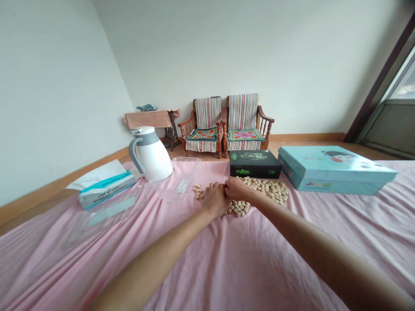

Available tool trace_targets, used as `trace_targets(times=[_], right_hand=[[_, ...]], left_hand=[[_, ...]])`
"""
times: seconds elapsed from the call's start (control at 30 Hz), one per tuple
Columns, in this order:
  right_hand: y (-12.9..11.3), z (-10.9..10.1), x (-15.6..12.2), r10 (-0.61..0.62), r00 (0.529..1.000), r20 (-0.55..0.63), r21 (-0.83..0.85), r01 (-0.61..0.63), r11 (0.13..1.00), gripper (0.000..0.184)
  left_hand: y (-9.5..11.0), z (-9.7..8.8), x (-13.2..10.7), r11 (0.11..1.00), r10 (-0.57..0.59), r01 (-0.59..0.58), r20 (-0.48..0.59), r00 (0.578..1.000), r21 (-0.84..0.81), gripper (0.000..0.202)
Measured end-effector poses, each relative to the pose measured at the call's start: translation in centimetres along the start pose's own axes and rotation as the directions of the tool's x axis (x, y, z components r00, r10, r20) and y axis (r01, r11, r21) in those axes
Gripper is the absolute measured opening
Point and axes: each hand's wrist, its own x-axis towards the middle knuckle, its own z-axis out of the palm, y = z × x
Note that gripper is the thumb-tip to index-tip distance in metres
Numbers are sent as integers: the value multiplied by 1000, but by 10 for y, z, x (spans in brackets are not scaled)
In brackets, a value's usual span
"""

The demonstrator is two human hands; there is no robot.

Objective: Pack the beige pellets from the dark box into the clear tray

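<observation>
My left hand [216, 200] is over the left part of a heap of small round tan pieces [270, 189], fingers bent and pressed together. Against it lies my right hand [238, 190], curled closed, its thumb side touching the left hand's fingers. Whatever either hand holds is hidden. The pieces look like nuts or wooden beads; I cannot tell which. They spread mostly to the right of my hands, while a few loose ones [197, 188] lie to the left.
Behind the heap sits a black box [256, 164], with a larger light-blue box [337, 170] to its right. On the left are a white-and-grey jug [154, 157], a tissue pack [106, 185] and clear plastic trays [181, 183]. Pink cloth [223, 263] covers the surface; two armchairs [244, 129] stand beyond.
</observation>
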Motion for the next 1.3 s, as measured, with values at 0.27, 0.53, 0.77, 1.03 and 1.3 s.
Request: trace_targets(times=[0.27, 0.53, 0.77, 1.03, 1.3], right_hand=[[17, -5, -55, -104, 994, 23, 55, 103, 993, 31], [61, -19, -41, 101, 985, -137, 124, -84, 989, 30], [67, -3, -19, 303, 948, -93, 92, -295, 951, 36], [71, -12, -25, 253, 965, -64, 129, -243, 961, 28], [53, -1, -6, 102, 985, -142, 133, -83, 988, 36]], left_hand=[[28, -18, -38, 986, 162, -158, 67, 985, -55, 35], [-23, -30, -9, 995, -61, 60, 0, 998, 84, 37], [-49, -7, 8, 982, -156, 155, -2, 988, 111, 39], [-31, -15, 3, 1000, 24, -24, 7, 1000, 4, 34], [-45, -12, 12, 992, -113, 113, -21, 993, 48, 36]])
